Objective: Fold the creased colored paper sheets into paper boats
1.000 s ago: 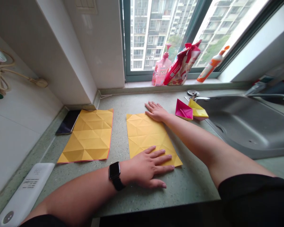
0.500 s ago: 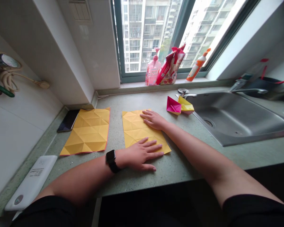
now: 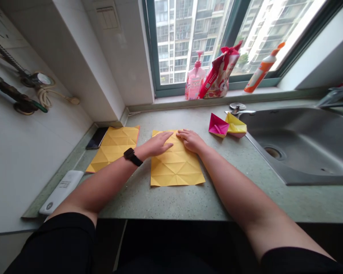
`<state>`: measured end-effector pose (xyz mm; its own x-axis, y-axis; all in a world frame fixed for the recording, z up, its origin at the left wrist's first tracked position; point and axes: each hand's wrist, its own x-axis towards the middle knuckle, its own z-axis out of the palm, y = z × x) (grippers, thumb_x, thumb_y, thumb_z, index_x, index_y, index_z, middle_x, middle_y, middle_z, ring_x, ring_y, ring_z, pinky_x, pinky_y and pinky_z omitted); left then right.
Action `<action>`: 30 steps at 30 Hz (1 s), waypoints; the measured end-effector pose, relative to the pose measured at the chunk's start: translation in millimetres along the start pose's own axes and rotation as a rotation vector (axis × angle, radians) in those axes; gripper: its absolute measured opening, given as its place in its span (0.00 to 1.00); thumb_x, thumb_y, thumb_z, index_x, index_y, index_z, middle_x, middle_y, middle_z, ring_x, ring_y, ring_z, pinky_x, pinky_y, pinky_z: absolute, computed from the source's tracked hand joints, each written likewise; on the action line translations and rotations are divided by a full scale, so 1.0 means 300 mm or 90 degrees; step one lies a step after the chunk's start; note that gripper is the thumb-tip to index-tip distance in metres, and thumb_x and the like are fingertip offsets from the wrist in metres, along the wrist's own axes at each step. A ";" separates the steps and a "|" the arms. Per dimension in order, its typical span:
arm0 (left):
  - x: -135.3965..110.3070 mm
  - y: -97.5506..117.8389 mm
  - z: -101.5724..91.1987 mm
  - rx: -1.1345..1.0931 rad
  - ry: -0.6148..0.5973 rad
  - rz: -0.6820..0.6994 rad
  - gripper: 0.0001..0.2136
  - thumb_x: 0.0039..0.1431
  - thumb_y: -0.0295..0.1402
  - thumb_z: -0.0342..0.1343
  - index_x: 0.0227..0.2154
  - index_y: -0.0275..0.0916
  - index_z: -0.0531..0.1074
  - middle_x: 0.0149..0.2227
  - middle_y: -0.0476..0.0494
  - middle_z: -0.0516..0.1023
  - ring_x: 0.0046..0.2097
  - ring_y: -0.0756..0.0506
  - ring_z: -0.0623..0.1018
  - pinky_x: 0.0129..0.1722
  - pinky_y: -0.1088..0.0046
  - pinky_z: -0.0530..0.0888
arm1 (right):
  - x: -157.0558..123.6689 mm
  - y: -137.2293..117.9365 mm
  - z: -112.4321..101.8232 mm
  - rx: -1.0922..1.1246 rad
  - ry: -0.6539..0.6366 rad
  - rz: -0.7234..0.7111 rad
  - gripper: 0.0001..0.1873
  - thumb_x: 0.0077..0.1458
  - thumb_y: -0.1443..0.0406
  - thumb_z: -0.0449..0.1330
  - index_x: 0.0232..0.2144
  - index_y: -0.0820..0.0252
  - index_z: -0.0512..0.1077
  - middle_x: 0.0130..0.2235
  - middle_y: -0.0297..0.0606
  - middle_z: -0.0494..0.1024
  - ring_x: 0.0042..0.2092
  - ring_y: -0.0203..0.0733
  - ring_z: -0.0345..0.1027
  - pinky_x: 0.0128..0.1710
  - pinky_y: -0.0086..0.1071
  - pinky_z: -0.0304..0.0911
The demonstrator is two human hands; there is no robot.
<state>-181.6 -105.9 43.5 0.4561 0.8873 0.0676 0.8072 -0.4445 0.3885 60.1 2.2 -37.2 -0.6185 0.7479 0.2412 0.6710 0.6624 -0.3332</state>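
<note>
**Hands.** The left hand [image 3: 157,145], with a black smartwatch [image 3: 133,156] on its wrist, lies palm down and open, fingers extended and pointing right. The right hand [image 3: 191,140] is also palm down and open, its fingers slightly curved and pointing left. Neither hand grips anything; both press flat, with their fingertips close together but not touching.

**Surface and room.** The speckled grey-green stone countertop [image 3: 160,201] runs beneath a window. From left to right along it lie a white rectangular device [image 3: 61,192], a black smartphone [image 3: 97,137], a creased yellow origami sheet [image 3: 114,146] with a red edge, two folded paper boats, one pink [image 3: 218,126] and one yellow [image 3: 236,126], and a stainless steel sink [image 3: 297,144]. The yellow boat touches the pink one. On the window ledge stand a pink pump bottle [image 3: 194,82], a red-and-white bag [image 3: 220,72] and an orange-and-white bottle [image 3: 260,70]. High-rise apartment blocks fill the window [image 3: 188,38].

**Position of the paper.** A second creased yellow origami sheet [image 3: 175,163] lies flat on the counter, just right of the first. Both hands rest on its far part, the left hand at the far left corner and the right hand at the far edge.
</note>
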 end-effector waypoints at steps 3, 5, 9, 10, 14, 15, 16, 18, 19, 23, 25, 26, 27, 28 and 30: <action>0.077 -0.036 0.054 0.080 -0.022 -0.030 0.35 0.78 0.48 0.46 0.78 0.31 0.54 0.80 0.27 0.54 0.81 0.33 0.56 0.79 0.52 0.54 | -0.003 -0.007 -0.012 -0.010 -0.023 0.017 0.31 0.66 0.71 0.55 0.67 0.47 0.77 0.73 0.36 0.72 0.75 0.57 0.62 0.75 0.59 0.57; 0.092 -0.045 0.081 0.116 -0.061 -0.043 0.36 0.79 0.49 0.44 0.78 0.29 0.53 0.81 0.26 0.51 0.81 0.31 0.53 0.80 0.49 0.50 | -0.006 -0.008 -0.018 -0.015 -0.033 0.023 0.32 0.66 0.70 0.55 0.68 0.46 0.76 0.74 0.35 0.70 0.76 0.58 0.61 0.75 0.62 0.56; 0.055 -0.033 0.111 0.148 -0.077 -0.014 0.36 0.79 0.50 0.43 0.79 0.31 0.53 0.82 0.27 0.48 0.82 0.32 0.48 0.80 0.49 0.45 | -0.008 -0.006 -0.023 -0.028 -0.036 0.032 0.35 0.65 0.71 0.53 0.70 0.45 0.74 0.75 0.32 0.68 0.76 0.59 0.59 0.75 0.64 0.55; 0.036 -0.022 0.116 0.147 -0.084 0.008 0.35 0.79 0.50 0.43 0.79 0.32 0.53 0.82 0.28 0.48 0.83 0.32 0.48 0.80 0.49 0.45 | -0.007 -0.006 -0.023 -0.030 -0.036 0.035 0.35 0.65 0.71 0.53 0.70 0.45 0.74 0.75 0.32 0.68 0.76 0.59 0.59 0.75 0.64 0.55; -0.068 0.067 0.143 0.130 -0.131 0.131 0.33 0.80 0.51 0.42 0.79 0.39 0.55 0.82 0.34 0.50 0.83 0.31 0.48 0.80 0.44 0.44 | -0.004 -0.010 -0.027 -0.028 -0.044 0.043 0.36 0.63 0.71 0.53 0.70 0.45 0.74 0.75 0.32 0.68 0.77 0.59 0.58 0.74 0.64 0.55; -0.099 0.099 0.151 0.118 -0.151 0.167 0.33 0.80 0.50 0.42 0.79 0.40 0.55 0.82 0.35 0.50 0.83 0.31 0.48 0.80 0.42 0.43 | -0.003 -0.011 -0.029 -0.026 -0.047 0.045 0.36 0.63 0.71 0.53 0.70 0.45 0.74 0.75 0.32 0.68 0.77 0.59 0.58 0.74 0.64 0.56; -0.131 0.135 0.159 0.104 -0.171 0.207 0.32 0.79 0.50 0.43 0.79 0.41 0.56 0.82 0.36 0.51 0.83 0.31 0.48 0.80 0.42 0.42 | -0.002 -0.012 -0.030 -0.025 -0.048 0.047 0.36 0.63 0.71 0.53 0.70 0.46 0.74 0.76 0.32 0.67 0.77 0.59 0.58 0.74 0.64 0.56; -0.195 0.209 0.173 0.061 -0.207 0.284 0.31 0.79 0.50 0.44 0.79 0.44 0.58 0.82 0.42 0.52 0.83 0.33 0.48 0.81 0.44 0.40 | -0.002 -0.013 -0.033 -0.025 -0.049 0.050 0.36 0.63 0.72 0.53 0.69 0.46 0.75 0.76 0.32 0.67 0.77 0.59 0.58 0.74 0.63 0.56; -0.224 0.245 0.178 0.034 -0.227 0.317 0.31 0.79 0.49 0.44 0.79 0.44 0.58 0.82 0.43 0.53 0.83 0.35 0.48 0.81 0.47 0.40 | -0.003 -0.013 -0.033 -0.025 -0.048 0.049 0.36 0.63 0.72 0.53 0.69 0.47 0.75 0.76 0.32 0.67 0.77 0.59 0.58 0.75 0.63 0.55; -0.293 0.350 0.161 -0.081 -0.294 0.351 0.29 0.79 0.44 0.48 0.78 0.47 0.60 0.80 0.47 0.57 0.82 0.39 0.52 0.82 0.53 0.41 | -0.008 -0.005 -0.030 -0.026 -0.037 0.044 0.36 0.63 0.72 0.53 0.70 0.46 0.74 0.75 0.32 0.68 0.76 0.59 0.59 0.74 0.64 0.56; -0.299 0.359 0.135 -0.153 -0.317 0.349 0.29 0.79 0.43 0.51 0.78 0.47 0.60 0.78 0.46 0.63 0.81 0.40 0.58 0.82 0.54 0.47 | -0.010 0.000 -0.029 -0.026 -0.033 0.043 0.35 0.64 0.71 0.52 0.70 0.46 0.74 0.75 0.32 0.69 0.76 0.58 0.59 0.74 0.63 0.56; -0.298 0.351 0.120 -0.180 -0.310 0.348 0.29 0.78 0.43 0.53 0.78 0.47 0.61 0.77 0.45 0.66 0.80 0.40 0.60 0.81 0.56 0.52 | -0.010 0.002 -0.028 -0.026 -0.033 0.043 0.35 0.64 0.71 0.52 0.70 0.46 0.74 0.74 0.32 0.70 0.76 0.58 0.59 0.74 0.62 0.56; -0.297 0.336 0.106 -0.193 -0.284 0.343 0.29 0.77 0.43 0.55 0.77 0.46 0.62 0.76 0.44 0.67 0.79 0.40 0.61 0.80 0.58 0.56 | -0.010 0.004 -0.029 -0.026 -0.035 0.043 0.35 0.65 0.71 0.52 0.69 0.46 0.74 0.74 0.32 0.70 0.76 0.57 0.59 0.75 0.61 0.56; -0.297 0.314 0.092 -0.181 -0.240 0.333 0.30 0.75 0.43 0.60 0.75 0.45 0.65 0.77 0.42 0.64 0.80 0.38 0.59 0.80 0.57 0.57 | -0.010 0.005 -0.030 -0.026 -0.037 0.044 0.35 0.65 0.71 0.52 0.69 0.47 0.74 0.74 0.33 0.70 0.77 0.57 0.59 0.75 0.61 0.56; -0.302 0.260 0.070 -0.103 -0.157 0.301 0.33 0.67 0.44 0.69 0.72 0.44 0.70 0.80 0.37 0.59 0.82 0.30 0.51 0.81 0.45 0.51 | -0.008 0.009 -0.031 -0.025 -0.039 0.042 0.34 0.65 0.71 0.52 0.69 0.47 0.75 0.75 0.33 0.69 0.76 0.57 0.59 0.75 0.60 0.55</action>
<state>-152.2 -223.7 48.5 0.8449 0.5315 0.0595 0.4337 -0.7460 0.5054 67.3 2.5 -30.1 -0.5950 0.7870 0.1630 0.7264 0.6134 -0.3100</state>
